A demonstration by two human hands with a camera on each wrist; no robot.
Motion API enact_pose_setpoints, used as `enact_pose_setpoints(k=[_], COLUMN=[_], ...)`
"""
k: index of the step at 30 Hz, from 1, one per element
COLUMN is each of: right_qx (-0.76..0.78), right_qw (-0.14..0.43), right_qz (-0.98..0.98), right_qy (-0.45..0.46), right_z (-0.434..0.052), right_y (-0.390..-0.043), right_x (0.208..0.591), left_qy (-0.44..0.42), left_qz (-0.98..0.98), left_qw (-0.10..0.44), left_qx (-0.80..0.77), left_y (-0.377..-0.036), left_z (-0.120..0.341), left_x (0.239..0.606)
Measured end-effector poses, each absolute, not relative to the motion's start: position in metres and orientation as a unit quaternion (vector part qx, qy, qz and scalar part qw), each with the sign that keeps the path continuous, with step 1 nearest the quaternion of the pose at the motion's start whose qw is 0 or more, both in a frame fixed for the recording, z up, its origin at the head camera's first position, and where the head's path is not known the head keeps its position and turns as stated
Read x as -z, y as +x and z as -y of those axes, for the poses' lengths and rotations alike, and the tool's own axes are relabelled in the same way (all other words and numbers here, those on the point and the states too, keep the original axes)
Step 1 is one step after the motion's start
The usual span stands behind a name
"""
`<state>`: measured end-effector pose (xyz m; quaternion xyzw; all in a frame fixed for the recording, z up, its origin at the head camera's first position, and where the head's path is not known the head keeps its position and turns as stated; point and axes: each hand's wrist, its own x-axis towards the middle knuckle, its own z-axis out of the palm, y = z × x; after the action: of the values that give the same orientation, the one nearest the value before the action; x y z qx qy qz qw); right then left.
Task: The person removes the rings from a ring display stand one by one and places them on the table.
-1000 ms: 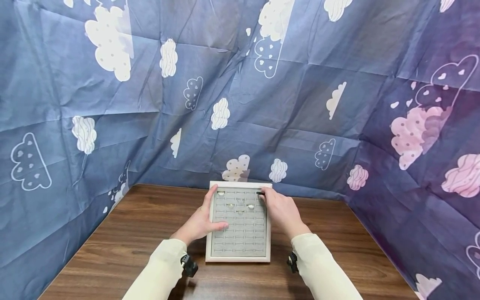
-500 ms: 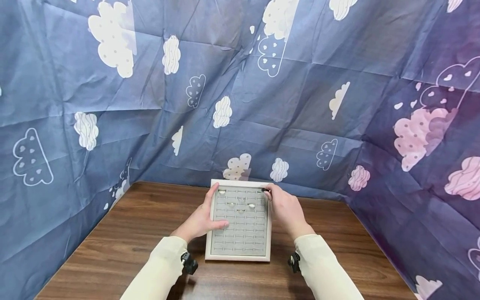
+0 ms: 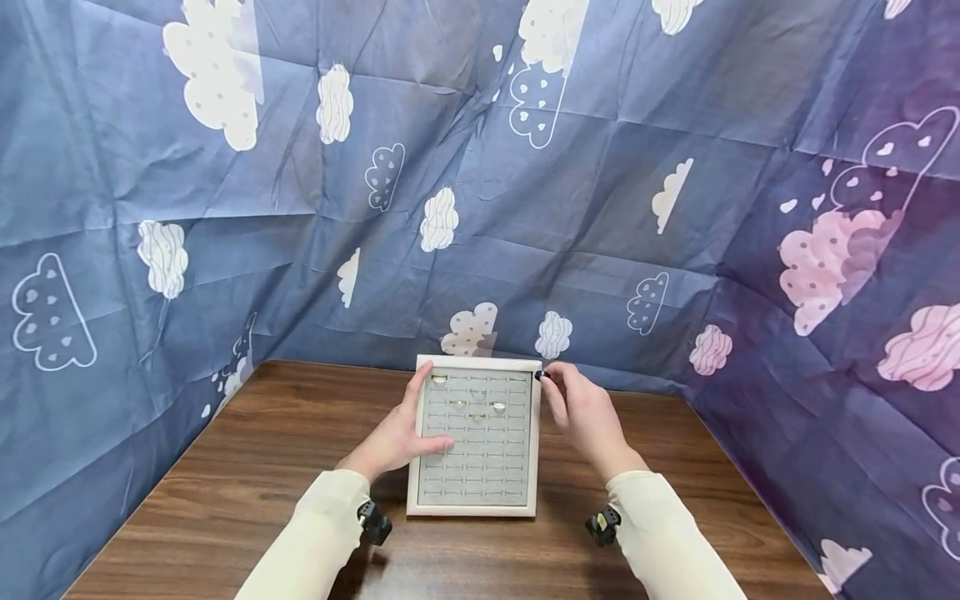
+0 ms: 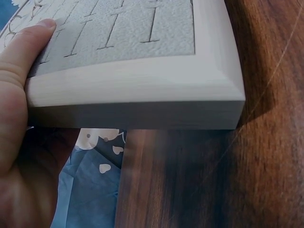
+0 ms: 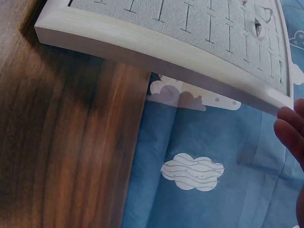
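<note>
The square white-framed grey velvet ring tray (image 3: 474, 492) lies flat at the centre of the brown wood-grain table (image 3: 247, 483). The left hand (image 3: 396, 437) grasps the tray's 9 o'clock edge, thumb on the grey insert. The right hand (image 3: 583, 412) pinches a small dark ring (image 3: 537, 376) just beside the tray's 1 o'clock corner. Several silver rings (image 3: 477, 407) sit in the far slots.

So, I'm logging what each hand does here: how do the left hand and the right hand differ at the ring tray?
The left hand holds the ring tray by its left edge, thumb lying on the grey pad; the right hand is off the tray, beside its far right corner. The left hand holds only the tray, while the right hand pinches a small dark ring at its fingertips. Both wear cream sleeves.
</note>
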<state>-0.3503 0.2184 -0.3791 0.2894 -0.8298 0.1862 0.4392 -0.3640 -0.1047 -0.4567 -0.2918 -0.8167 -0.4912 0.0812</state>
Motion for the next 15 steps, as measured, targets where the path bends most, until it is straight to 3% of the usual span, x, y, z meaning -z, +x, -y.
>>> enact_pose_setpoints(k=[15], right_qx=[-0.190], right_qw=[0.358], right_qz=[0.890], right_qy=[0.208], right_z=[-0.257], right_y=[-0.349], right_x=[0.406], left_qy=[-0.301], left_qz=[0.821], left_qw=[0.100], left_qx=[0.474], left_y=[-0.366], left_z=[0.105], left_x=[0.457])
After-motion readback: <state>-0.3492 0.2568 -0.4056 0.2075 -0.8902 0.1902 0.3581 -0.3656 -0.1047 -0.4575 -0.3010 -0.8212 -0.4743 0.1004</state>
